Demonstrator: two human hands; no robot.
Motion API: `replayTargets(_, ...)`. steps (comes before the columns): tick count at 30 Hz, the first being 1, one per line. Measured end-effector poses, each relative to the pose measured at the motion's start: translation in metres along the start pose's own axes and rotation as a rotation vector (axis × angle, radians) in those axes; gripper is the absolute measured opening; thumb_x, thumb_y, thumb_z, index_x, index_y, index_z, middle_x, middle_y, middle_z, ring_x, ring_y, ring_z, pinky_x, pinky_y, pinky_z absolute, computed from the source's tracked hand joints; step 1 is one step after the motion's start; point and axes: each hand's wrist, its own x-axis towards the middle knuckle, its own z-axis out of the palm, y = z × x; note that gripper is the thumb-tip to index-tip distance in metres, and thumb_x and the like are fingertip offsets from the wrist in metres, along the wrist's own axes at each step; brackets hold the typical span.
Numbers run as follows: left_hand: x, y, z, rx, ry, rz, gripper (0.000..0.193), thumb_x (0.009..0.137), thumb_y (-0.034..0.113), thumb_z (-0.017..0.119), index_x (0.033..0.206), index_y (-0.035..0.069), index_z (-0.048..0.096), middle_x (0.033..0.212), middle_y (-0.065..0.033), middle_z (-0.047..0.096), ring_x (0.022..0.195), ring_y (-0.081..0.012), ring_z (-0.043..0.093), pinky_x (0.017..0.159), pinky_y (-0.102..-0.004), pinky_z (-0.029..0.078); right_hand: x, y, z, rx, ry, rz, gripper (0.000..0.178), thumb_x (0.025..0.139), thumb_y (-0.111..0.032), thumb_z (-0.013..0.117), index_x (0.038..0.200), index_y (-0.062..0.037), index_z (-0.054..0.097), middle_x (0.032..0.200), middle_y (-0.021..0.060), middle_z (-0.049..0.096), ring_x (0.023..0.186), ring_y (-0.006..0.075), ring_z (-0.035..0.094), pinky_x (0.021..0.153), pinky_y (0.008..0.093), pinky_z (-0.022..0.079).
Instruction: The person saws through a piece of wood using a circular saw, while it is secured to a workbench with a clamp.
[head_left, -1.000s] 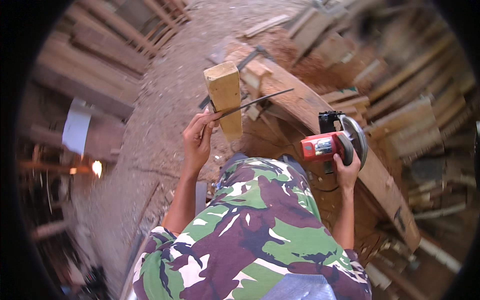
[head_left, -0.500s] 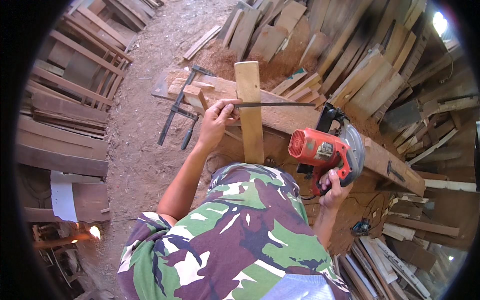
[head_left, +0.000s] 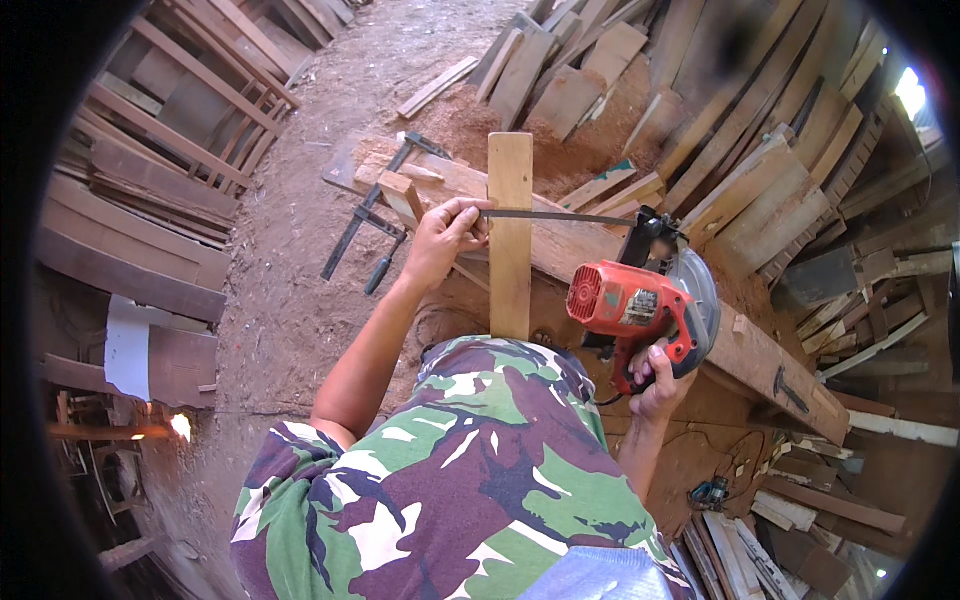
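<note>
My right hand [head_left: 657,382] is wrapped around the rear handle of a red circular saw [head_left: 625,300], which is held up with its grey blade guard on the right. In the fingertips of my left hand [head_left: 446,240] is the end of a thin dark strip [head_left: 560,215], apparently metal. It passes across a narrow wooden board [head_left: 510,180] and its far end meets the saw's dark base plate; whether it is seated there I cannot tell. The board points away from my body, its near end hidden by my camouflage shirt.
Behind the board lies a long wooden beam [head_left: 575,245] strewn with sawdust. A black bar clamp [head_left: 365,215] is at its left end, beside a wood block [head_left: 400,195]. Planks [head_left: 740,190] lean at the far right. A blue power tool [head_left: 710,492] sits low on the right.
The saw has come left, toward the strip, so the strip's far end now meets the base plate where a gap showed before. My left hand keeps its pinch; the whole view has shifted slightly.
</note>
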Motion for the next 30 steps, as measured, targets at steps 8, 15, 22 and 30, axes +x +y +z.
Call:
replayTargets(8,-0.007,-0.004,0.001,-0.017,0.088,-0.029,0.029,0.116,0.021,0.057,0.134,0.003,0.071,0.095,0.0008,0.068,0.086,-0.0069,0.068,0.083,-0.0272,0.064,0.011,0.009,-0.012,0.058,-0.067,0.043,0.013,0.089,-0.008,0.07,0.094,-0.0024,0.059,0.066,0.0002,0.051,0.049,0.0105,0.049,0.047,0.0273,0.041)
replayTargets(15,-0.017,-0.004,-0.001,-0.006,0.104,-0.055,0.03,0.116,0.022,0.056,0.135,0.005,0.072,0.095,0.0018,0.068,0.087,-0.0063,0.067,0.085,-0.0285,0.064,0.015,0.016,-0.019,0.139,-0.097,0.105,0.009,0.091,-0.006,0.067,0.094,-0.0043,0.059,0.067,-0.0001,0.051,0.051,0.0099,0.048,0.047,0.0257,0.04)
replayTargets(22,-0.026,-0.005,0.0,-0.021,0.117,-0.06,0.029,0.116,0.023,0.056,0.135,0.006,0.072,0.096,0.0019,0.067,0.089,-0.0068,0.067,0.087,-0.0305,0.064,0.019,0.018,-0.023,0.12,-0.125,0.111,0.01,0.091,-0.006,0.067,0.09,-0.0052,0.058,0.067,-0.0002,0.051,0.049,0.0104,0.047,0.047,0.0262,0.039)
replayTargets(30,-0.032,-0.004,0.001,-0.008,0.129,-0.075,0.029,0.117,0.023,0.056,0.134,0.006,0.072,0.096,0.0018,0.067,0.09,-0.0067,0.066,0.088,-0.0319,0.065,0.023,0.024,-0.026,0.103,-0.117,0.134,0.013,0.089,-0.007,0.069,0.088,-0.0055,0.057,0.066,0.0003,0.051,0.048,0.0109,0.049,0.046,0.0266,0.039)
